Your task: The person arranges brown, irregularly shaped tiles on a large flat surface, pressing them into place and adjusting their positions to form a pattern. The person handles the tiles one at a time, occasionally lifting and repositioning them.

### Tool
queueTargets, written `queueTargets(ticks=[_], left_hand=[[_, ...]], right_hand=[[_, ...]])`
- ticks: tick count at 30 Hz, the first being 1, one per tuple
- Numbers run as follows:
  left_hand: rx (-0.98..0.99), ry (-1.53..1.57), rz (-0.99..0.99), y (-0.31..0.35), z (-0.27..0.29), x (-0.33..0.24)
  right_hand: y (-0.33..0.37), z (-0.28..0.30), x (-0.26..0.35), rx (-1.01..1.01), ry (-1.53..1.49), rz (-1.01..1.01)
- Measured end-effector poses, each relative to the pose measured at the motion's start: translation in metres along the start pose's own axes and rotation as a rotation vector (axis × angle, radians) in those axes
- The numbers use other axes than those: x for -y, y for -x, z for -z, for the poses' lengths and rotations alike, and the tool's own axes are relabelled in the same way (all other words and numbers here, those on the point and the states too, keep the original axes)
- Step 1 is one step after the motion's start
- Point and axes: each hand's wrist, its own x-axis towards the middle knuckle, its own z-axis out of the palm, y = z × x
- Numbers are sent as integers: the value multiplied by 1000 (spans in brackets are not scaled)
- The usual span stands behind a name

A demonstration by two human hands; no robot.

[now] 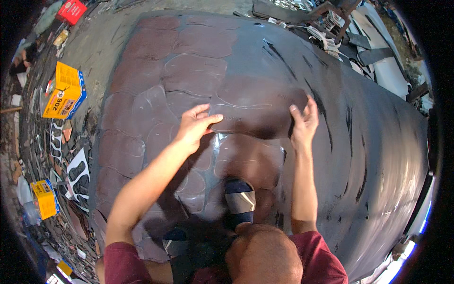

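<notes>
A person in maroon sleeves grips a brown sole-shaped piece (257, 122) between two bare hands above a broad dark sheet (340, 161) spread across the floor. The left hand (193, 128) pinches the piece's left end, thumb along its edge; the right hand (304, 127) grasps the opposite end, thumb toward the person. Similar brown pieces (196, 73) cover the sheet's left part, near a sandalled foot (240, 199). Beyond the left edge stand a yellow box (64, 92) and white cut-out scraps (77, 173).
</notes>
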Motion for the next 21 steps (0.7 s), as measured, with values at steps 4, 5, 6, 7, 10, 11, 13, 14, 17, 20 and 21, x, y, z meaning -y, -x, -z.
queueTargets(ticks=[4, 5, 6, 7, 10, 11, 13, 14, 17, 20, 21], left_hand=[[-121, 116, 69, -48, -35, 71], [-175, 111, 51, -51, -41, 76], [-208, -16, 6, -61, -41, 85], [-239, -144, -40, -71, -39, 94], [-301, -389, -132, -85, -36, 108], [-315, -447, -160, -85, -39, 106], [-316, -351, -122, -83, -47, 106], [-319, -299, -105, -82, -48, 106], [-310, -113, -14, -82, -50, 106], [-305, -153, -84, -85, -45, 113], [-322, -171, -108, -87, -44, 116]], right_hand=[[6, 37, -89, 11, -1, -146], [8, 38, -95, 9, 23, -165], [7, 38, -100, 13, 40, -168], [5, 36, -105, 17, 55, -171], [7, 33, -117, 17, 89, -136], [7, 35, -119, 14, 109, -135], [8, 38, -123, 10, 146, -129], [6, 39, -122, 10, 163, -121], [7, 37, -117, 16, 215, -111], [4, 32, -108, 15, 247, -120], [2, 29, -105, 18, 251, -121]])
